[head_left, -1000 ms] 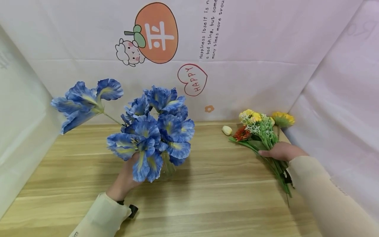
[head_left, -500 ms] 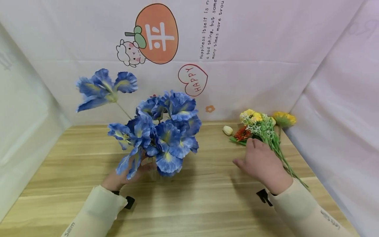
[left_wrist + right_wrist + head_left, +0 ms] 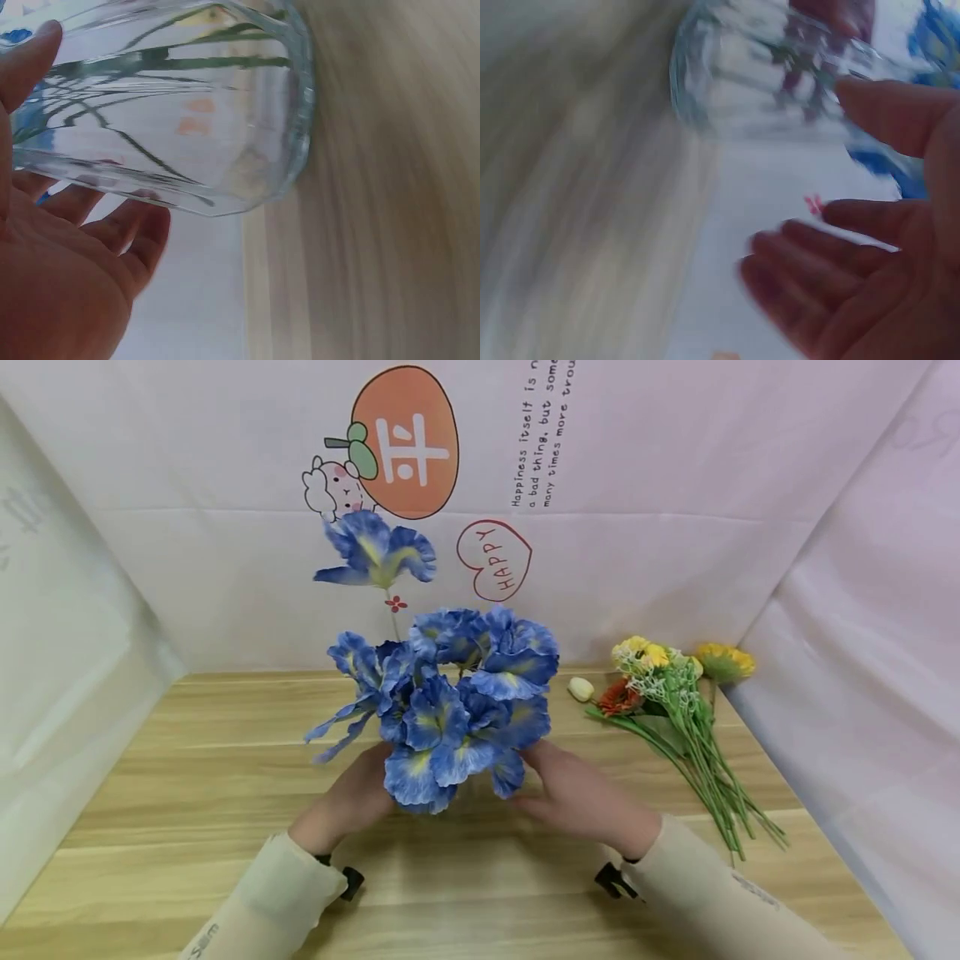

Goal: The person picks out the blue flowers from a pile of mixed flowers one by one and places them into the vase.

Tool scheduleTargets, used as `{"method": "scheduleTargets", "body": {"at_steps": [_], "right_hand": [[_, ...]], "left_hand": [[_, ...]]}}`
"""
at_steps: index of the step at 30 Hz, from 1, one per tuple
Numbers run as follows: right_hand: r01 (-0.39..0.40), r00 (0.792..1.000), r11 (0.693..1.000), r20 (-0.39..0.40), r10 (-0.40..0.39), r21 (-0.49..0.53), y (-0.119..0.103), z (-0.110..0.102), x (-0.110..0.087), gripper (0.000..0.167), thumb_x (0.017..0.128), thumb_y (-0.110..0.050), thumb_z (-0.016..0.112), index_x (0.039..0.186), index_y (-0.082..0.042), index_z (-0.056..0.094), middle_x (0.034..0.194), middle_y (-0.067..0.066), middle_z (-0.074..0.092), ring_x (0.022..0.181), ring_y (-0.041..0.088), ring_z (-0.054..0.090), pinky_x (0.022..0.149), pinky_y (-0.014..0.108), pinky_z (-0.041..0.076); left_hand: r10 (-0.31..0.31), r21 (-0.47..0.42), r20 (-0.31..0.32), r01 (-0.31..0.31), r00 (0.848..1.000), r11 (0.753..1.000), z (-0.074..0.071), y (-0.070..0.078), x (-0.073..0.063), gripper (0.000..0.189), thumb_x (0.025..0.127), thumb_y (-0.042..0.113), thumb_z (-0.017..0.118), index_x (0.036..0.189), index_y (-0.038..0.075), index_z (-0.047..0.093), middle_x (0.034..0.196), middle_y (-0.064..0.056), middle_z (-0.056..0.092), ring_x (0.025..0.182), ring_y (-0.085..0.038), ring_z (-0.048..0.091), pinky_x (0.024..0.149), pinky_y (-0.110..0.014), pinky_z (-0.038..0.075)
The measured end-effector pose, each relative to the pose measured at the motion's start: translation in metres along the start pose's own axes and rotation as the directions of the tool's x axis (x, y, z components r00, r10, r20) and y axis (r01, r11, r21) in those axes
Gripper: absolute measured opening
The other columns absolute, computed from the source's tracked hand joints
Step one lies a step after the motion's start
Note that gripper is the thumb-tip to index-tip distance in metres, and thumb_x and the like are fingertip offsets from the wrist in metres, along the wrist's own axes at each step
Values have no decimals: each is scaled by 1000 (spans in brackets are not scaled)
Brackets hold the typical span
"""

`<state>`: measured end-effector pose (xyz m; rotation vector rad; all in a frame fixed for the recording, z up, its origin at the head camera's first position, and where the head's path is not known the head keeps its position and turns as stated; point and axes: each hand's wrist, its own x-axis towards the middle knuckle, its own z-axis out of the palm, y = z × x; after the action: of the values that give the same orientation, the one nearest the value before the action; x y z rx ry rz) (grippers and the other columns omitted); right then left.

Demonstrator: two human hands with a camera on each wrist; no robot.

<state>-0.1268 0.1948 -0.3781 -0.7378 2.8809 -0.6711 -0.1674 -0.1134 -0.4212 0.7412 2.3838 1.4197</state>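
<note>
A clear glass vase [image 3: 180,120] with green stems inside stands in the middle, mostly hidden in the head view under a bunch of blue irises [image 3: 438,718]. One taller iris [image 3: 378,556] rises above the rest. My left hand [image 3: 356,802] grips the vase from the left, thumb on the near side and fingers round the other. From the right, my right hand [image 3: 581,793] is close beside the vase. In the right wrist view its fingers [image 3: 810,277] are spread and apart from the glass, with the thumb near the vase wall.
A loose bundle of flowers lies at the right of the wooden table [image 3: 225,760]: yellow blooms [image 3: 723,662], a red-orange one [image 3: 618,696], a white tulip [image 3: 581,688] and long green stems [image 3: 708,777]. White printed cloth [image 3: 660,468] hangs behind and at both sides.
My right hand has left the flower bundle and moved left to the vase. The vase and irises have shifted right and turned, the tall iris swinging right, with my left hand still on the vase.
</note>
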Motion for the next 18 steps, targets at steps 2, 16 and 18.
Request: {"method": "scheduleTargets", "body": {"at_steps": [2, 16, 18], "right_hand": [[98, 994, 989, -63, -91, 107, -2, 11, 6, 62, 89, -19, 76, 141, -2, 46, 130, 9, 58, 109, 19, 60, 90, 39, 50], [295, 933, 902, -296, -202, 314, -22, 43, 12, 14, 93, -12, 73, 87, -15, 61, 68, -16, 50, 61, 1, 47, 57, 25, 40], [298, 929, 904, -310, -202, 307, -23, 45, 10, 21, 92, -12, 74, 80, -16, 57, 64, -16, 45, 57, 1, 42, 55, 25, 36]], "left_hand": [[-42, -1, 7, 42, 999, 999, 4, 4, 2, 59, 99, 39, 62, 149, 14, 44, 116, -9, 60, 84, -21, 57, 75, -41, 46], [-36, 250, -69, 52, 997, 967, 19, 13, 4, 52, 105, 22, 52, 150, -1, 40, 149, -19, 44, 135, -37, 42, 106, -52, 39], [38, 314, -57, -19, 998, 949, 21, 12, 2, 48, 106, 20, 48, 150, 1, 41, 148, -17, 46, 132, -35, 47, 104, -51, 42]]}}
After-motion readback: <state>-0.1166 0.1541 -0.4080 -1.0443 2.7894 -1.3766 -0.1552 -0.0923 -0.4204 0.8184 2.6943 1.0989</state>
